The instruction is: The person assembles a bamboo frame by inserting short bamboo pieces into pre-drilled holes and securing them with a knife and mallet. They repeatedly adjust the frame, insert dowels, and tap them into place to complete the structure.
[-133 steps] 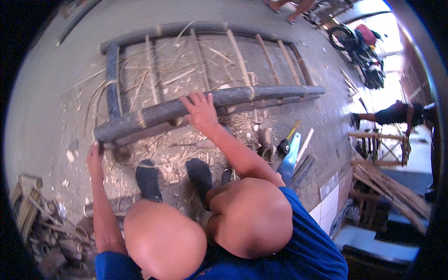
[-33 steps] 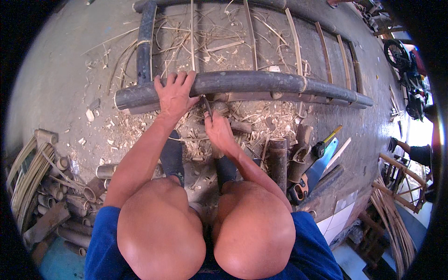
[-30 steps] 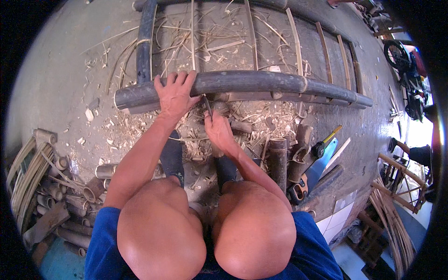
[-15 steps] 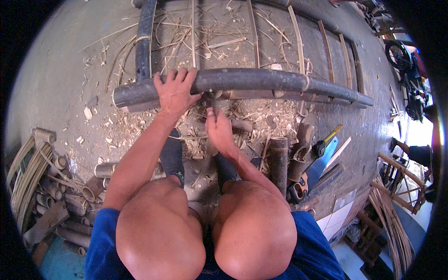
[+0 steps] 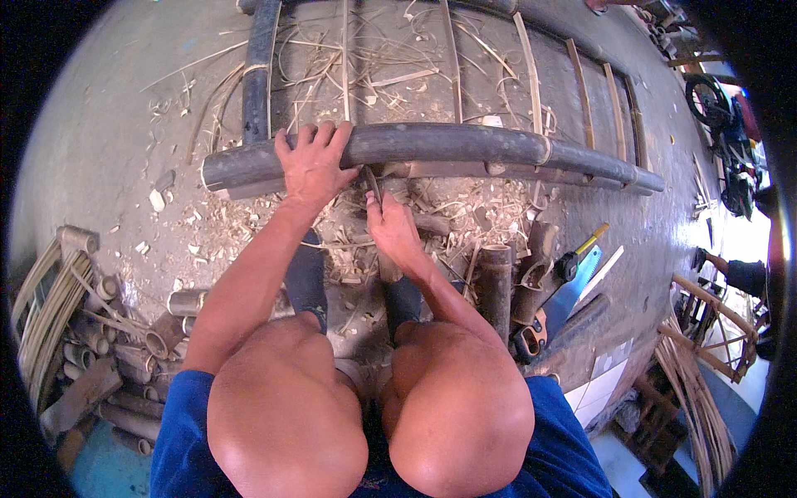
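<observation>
- Frame (image 5: 256, 79): dark bamboo, on the floor. Its near pole (image 5: 448, 143) runs crosswise under the left hand (image 5: 314, 162) and on past the right hand (image 5: 393, 224).
- Left hand has a wide grip on that pole: fingers apart over the top, thumb pointing toward the right hand.
- Right hand is just right of it and a bit closer to the body, closed narrow around a thin dark tool (image 5: 374, 181). I'd say a knife, but it's small and dark from up here. Its tip is near the left thumb.
- Beyond the hands, pale slats (image 5: 453, 66) cross the frame, with loose strips (image 5: 404, 77) lying among them.
- Shavings (image 5: 340, 253) are scattered below and around the right hand.
- Off to the right of that hand: a bamboo tube (image 5: 496, 290), a tape measure (image 5: 568, 266) with yellow tape sticking out, and a blue-bladed saw (image 5: 573, 286).
- Well left of the left hand, nearer the body: bundled strips (image 5: 58, 311) and a pile of offcuts (image 5: 137, 365).
</observation>
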`<move>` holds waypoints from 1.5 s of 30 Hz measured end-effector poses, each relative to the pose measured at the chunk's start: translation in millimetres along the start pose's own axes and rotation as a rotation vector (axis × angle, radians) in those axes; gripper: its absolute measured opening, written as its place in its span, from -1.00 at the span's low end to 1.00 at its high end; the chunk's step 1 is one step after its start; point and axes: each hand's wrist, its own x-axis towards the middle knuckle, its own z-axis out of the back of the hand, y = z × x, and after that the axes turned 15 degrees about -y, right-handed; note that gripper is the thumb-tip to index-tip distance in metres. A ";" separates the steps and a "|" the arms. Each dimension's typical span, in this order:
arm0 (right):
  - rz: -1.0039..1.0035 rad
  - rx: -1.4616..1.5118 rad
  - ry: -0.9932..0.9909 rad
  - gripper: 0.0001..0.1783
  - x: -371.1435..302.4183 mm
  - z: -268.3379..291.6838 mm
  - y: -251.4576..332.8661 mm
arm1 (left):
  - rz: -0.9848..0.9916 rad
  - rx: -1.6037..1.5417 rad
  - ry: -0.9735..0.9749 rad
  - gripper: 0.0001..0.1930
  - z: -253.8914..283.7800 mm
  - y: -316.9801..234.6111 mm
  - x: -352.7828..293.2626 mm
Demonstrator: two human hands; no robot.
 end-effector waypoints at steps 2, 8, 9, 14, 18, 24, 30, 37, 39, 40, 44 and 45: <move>0.036 -0.050 -0.023 -0.61 2.1 -2.8 4.6 | 0.005 0.003 0.007 -0.15 -0.1 0.2 -0.6; 0.020 -0.051 -0.023 -0.59 4.0 -10.0 -1.5 | 0.001 -0.010 -0.008 -0.13 -1.5 0.8 -0.7; 0.025 -0.058 -0.019 -0.59 4.3 -10.6 -2.9 | -0.004 -0.013 -0.011 -0.13 -1.5 0.8 -0.7; 0.040 -0.062 -0.009 -0.58 6.0 -13.7 -4.6 | 0.003 0.006 0.017 -0.11 -0.8 0.1 -0.7; 0.070 -0.110 -0.044 -0.61 4.9 -17.0 -6.1 | -0.008 0.002 0.020 -0.09 1.0 0.6 -1.0; 0.137 -0.165 -0.059 -0.67 6.0 -15.5 -5.0 | -0.044 -0.010 0.025 -0.10 3.4 3.5 -1.9; 0.115 -0.024 -0.070 -0.65 -3.8 17.1 27.0 | -0.041 -0.006 -0.005 -0.09 0.6 3.4 -4.2; 0.036 -0.128 -0.193 -0.59 9.0 60.9 9.5 | -0.028 -0.023 0.007 -0.15 1.6 3.6 -1.1; 0.045 -0.129 -0.161 -0.62 3.0 53.5 -7.2 | -0.029 0.015 0.056 -0.14 2.4 2.4 -1.6; -0.046 -0.180 -0.100 -0.63 -2.6 49.7 -15.2 | -0.036 0.006 0.007 -0.12 2.7 1.7 -2.3; 0.040 -0.157 -0.164 -0.63 -4.9 37.5 -32.3 | -0.035 0.020 0.033 -0.08 3.6 1.3 -2.5; 0.011 -0.184 -0.135 -0.62 -3.0 36.2 -32.7 | -0.037 0.024 0.041 -0.09 3.9 1.6 -2.1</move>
